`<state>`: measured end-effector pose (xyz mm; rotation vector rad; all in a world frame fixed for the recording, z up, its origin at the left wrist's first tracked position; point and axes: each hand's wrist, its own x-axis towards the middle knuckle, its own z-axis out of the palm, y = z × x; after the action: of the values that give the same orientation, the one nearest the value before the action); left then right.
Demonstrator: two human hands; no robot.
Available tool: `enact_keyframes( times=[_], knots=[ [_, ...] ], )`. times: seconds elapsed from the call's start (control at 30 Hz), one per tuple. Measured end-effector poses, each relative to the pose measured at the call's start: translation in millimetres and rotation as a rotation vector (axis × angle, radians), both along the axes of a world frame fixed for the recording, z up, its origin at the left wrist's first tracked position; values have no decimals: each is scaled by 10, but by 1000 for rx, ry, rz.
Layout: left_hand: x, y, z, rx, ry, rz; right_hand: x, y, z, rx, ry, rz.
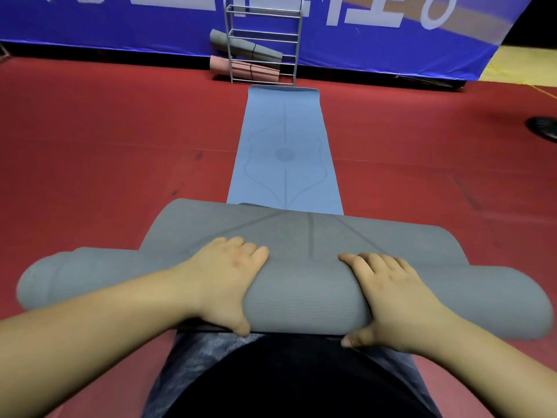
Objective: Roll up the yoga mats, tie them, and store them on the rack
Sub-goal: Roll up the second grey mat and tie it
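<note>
The near mat is grey with thin lines. The far mat is light blue with a leaf-like drawing. The floor is red.

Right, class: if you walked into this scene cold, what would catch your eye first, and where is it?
First, the grey mat, half rolled across the foreground, with the left hand and right hand curled over the roll. Next, the blue mat lying flat on the red floor, running away towards the metal rack. There, a grey roll and a pink roll are already stored.
</note>
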<state>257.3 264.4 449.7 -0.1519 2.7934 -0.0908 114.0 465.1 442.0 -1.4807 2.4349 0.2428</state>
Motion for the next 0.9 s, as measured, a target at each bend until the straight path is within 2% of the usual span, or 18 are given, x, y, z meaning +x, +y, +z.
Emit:
enact_keyframes(
  times=[0.13,0.2,0.4,0.47,0.6,0.7,0.8,0.9],
  knots=[
    [-55,-60,25,29,-27,55,-151,-90,14,35,-80,8],
    [-23,38,42,-26,30,22,-224,-129,28,35,-136,-7],
    [-15,96,-189,36,290,71,-382,-330,120,91,-262,-44],
    [-37,24,-222,84,266,70,-377,-338,169,80,-234,-56],
    [-134,-56,-174,144,133,86,-164,-232,193,37,-24,21],
    [-275,-145,-114,219,39,128,-43,-249,91,81,-2,23],
    [-401,-209,-69,282,3,163,-144,-359,12,40,12,5],
    [-442,-236,-4,233,32,191,-268,-443,6,13,-7,1]
  ],
)
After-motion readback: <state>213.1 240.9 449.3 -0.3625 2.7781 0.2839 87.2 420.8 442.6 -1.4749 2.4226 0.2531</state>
